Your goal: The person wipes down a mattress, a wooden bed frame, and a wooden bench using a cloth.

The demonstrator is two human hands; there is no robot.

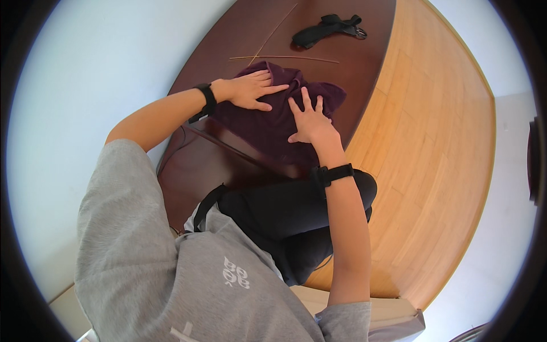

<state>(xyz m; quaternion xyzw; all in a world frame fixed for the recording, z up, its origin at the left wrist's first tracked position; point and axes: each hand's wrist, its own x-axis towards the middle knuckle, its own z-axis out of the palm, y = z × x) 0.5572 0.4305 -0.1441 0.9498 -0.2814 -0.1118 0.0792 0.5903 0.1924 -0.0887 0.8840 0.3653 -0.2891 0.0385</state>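
A dark purple cloth point(273, 124) lies rumpled on a dark reddish-brown wooden table point(205, 72), near its front edge. My left hand point(250, 90) rests palm down on the cloth's upper left part, its fingers pointing right. On the right part of the cloth is my right hand point(312, 117), with its fingers spread and pointing away from me. Neither hand grips the cloth as far as I can see. Some folds bunch up between the hands, and one corner of the cloth sticks out to the right. Both wrists wear black straps.
Beyond the cloth, thin sticks point(295, 57) lie crossed on the table. A black strap with a metal buckle point(329, 30) lies further back at the right. A white wall point(107, 64) borders the table's left side, and wooden flooring point(419, 149) its right. A dark cable point(177, 147) runs at the left.
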